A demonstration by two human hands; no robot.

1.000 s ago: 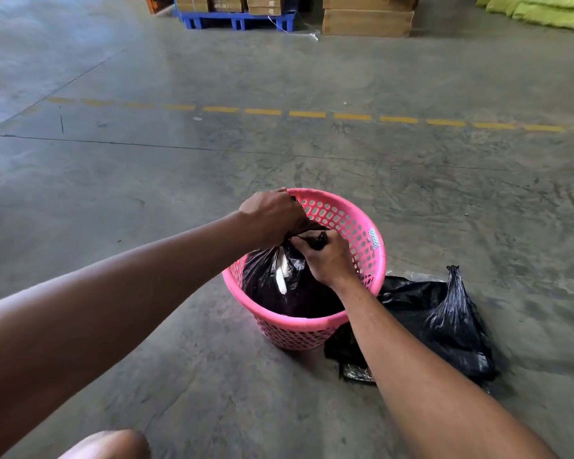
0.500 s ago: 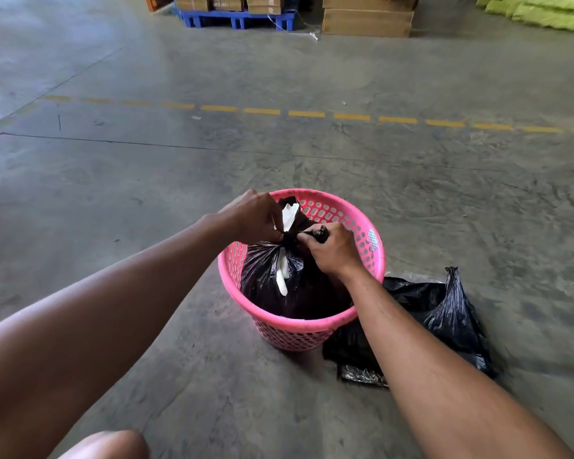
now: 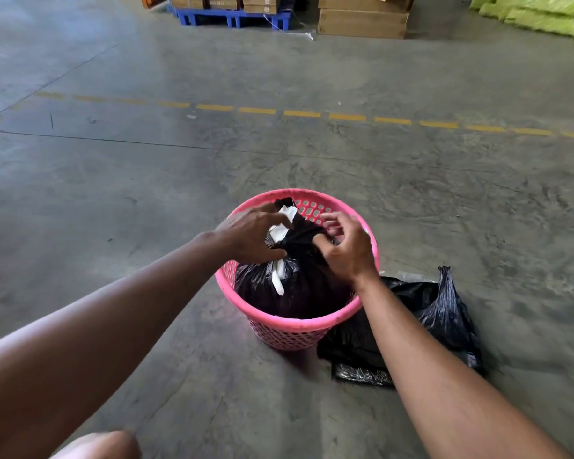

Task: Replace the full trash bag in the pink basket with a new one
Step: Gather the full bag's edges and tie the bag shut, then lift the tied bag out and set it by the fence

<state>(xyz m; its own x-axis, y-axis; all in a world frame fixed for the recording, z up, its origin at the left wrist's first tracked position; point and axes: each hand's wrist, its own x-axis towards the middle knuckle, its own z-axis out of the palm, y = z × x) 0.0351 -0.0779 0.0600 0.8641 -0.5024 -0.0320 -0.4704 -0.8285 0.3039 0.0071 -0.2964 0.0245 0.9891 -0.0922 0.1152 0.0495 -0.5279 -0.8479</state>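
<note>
We are tying off the full bag (image 3: 299,286), which sits inside the basket (image 3: 289,323). Our left hand (image 3: 249,235) and right hand (image 3: 343,246) pinch its gathered neck. Next comes lifting it out; the new bag (image 3: 441,313) lies just right of the basket.

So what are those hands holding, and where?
Both hands, left and right, grip the full black trash bag at its gathered neck, over the pink basket.
</note>
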